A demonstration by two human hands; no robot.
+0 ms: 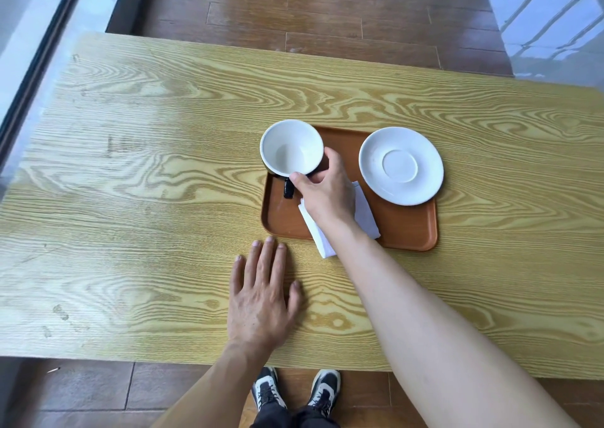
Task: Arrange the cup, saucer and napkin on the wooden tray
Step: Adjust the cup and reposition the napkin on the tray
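The cup [291,148] is a round ceramic one, glossy white inside and dark on the outside, with a black handle poking toward the person; it sits at the far left corner of the wooden tray [405,228], rim hanging a bit past the tray's edge, though I can't tell if it's resting on the tray or lifted just off it. The right hand [323,189] is pinching it by the near rim, thumb on one side and fingers curled round the dark wall on the other. The tray itself is a smooth reddish-brown rectangle with rounded corners and a shallow raised lip. On its far right corner lies the saucer [401,165], plain white, round, with a circular well in the middle, its edge sticking out over the tray's right side. The napkin [366,215] is a white folded paper piece lying slanted on the tray, partly under the right forearm, with one corner spilling over the tray's near edge. Just in front of the tray's near left corner, the left hand [264,297] lies flat on the worktop [130,182], fingers spread, holding nothing. The worktop is pale yellowish wood with bold wavy grain.
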